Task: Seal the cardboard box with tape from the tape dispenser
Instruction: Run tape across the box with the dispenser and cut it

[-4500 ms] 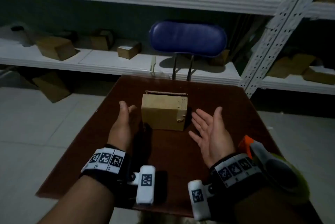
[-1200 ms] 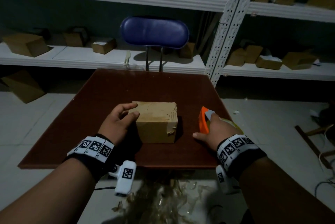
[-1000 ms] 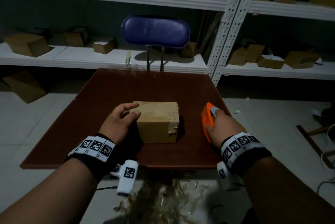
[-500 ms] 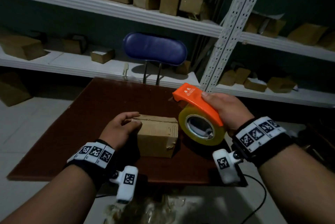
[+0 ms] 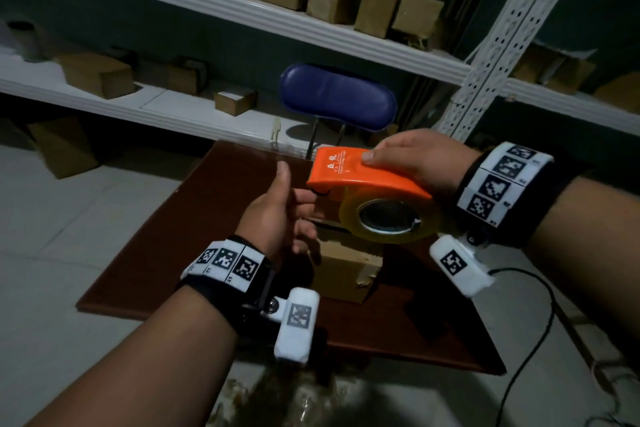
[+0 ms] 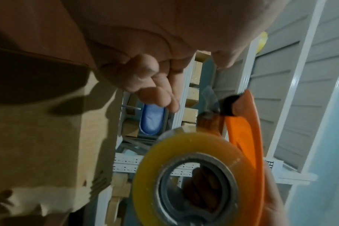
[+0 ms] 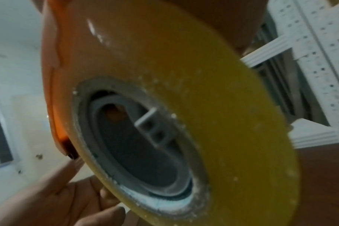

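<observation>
My right hand (image 5: 405,160) grips the orange tape dispenser (image 5: 363,173) from above and holds it in the air over the cardboard box (image 5: 346,271). Its yellowish tape roll (image 5: 388,220) hangs below the housing. The box stands on the brown table (image 5: 207,219), partly hidden by both hands. My left hand (image 5: 289,205) is raised beside the dispenser's front end, thumb up, fingers loosely bent just under the blade and holding nothing. The left wrist view shows my fingers (image 6: 145,79) apart from the roll (image 6: 145,168) and housing (image 6: 244,137), with the box (image 6: 39,137) below. The roll (image 7: 203,91) fills the right wrist view.
A blue chair back (image 5: 337,97) stands behind the table. White shelves (image 5: 242,7) with several cardboard boxes line the wall, with a perforated upright (image 5: 485,56) at right. A black cable (image 5: 519,340) hangs off the right; crumpled tape scraps (image 5: 277,399) lie on the floor below.
My right hand took the dispenser from the table's right edge and lifted it over the box. My left hand left the box's side and rose to the dispenser's front end.
</observation>
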`<state>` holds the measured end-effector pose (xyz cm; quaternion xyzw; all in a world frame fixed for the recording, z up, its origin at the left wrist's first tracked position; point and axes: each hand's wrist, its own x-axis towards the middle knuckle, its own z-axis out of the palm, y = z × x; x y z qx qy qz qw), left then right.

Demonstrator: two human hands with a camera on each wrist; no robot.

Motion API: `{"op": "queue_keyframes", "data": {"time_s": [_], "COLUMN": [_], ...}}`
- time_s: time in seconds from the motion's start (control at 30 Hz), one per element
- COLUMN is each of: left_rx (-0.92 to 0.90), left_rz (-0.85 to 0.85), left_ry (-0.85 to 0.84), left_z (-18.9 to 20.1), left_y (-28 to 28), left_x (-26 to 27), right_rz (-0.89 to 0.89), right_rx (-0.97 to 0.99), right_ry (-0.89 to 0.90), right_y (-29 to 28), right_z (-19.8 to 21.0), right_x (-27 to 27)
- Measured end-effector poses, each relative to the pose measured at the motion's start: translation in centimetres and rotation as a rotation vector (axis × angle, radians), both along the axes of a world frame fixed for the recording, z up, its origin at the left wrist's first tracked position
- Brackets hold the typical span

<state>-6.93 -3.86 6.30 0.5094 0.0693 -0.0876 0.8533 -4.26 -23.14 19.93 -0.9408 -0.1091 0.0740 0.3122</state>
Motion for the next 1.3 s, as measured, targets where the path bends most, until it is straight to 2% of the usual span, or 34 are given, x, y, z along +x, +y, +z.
{"op": "queue_keyframes", "data": {"time_s": [0.13,0.23,0.33,0.47,0.57,1.3], "left_rx": [0.05,0.093,0.279,0.621,0.752,0.808], "left_rz": [0.139,0.161,0.218,0.32,0.354,0.351], "left_ry": [-0.122,-0.2,-0.224,-0.299,-0.311,-0.245], "left_z": [0.9,0.7,0.2,-0.1,0.1,-0.2], "left_y": [0.6,0.9,1.0,1.5,1.6,1.4], "left_x": [-0.8,-0.8,-0.6,-0.8,-1.0,-1.4], "right_rz": [0.044,0.054,0.072,0.08,0.075,0.06], "right_rx": [-0.071,-0.078,-0.114,-0.193,-0.212,-0.251], "right_ry": [0.016,0.02,0.018,0.069,0.083,0.124], "right_y": [1.7,2.2,2.3,2.4,2.4,2.4], "right_z": [0.0,-0.2,-0.2,-0.2,0.0,-0.1], "right_x": [0.3,0.5,0.6,0.5,0.5,0.4]}}
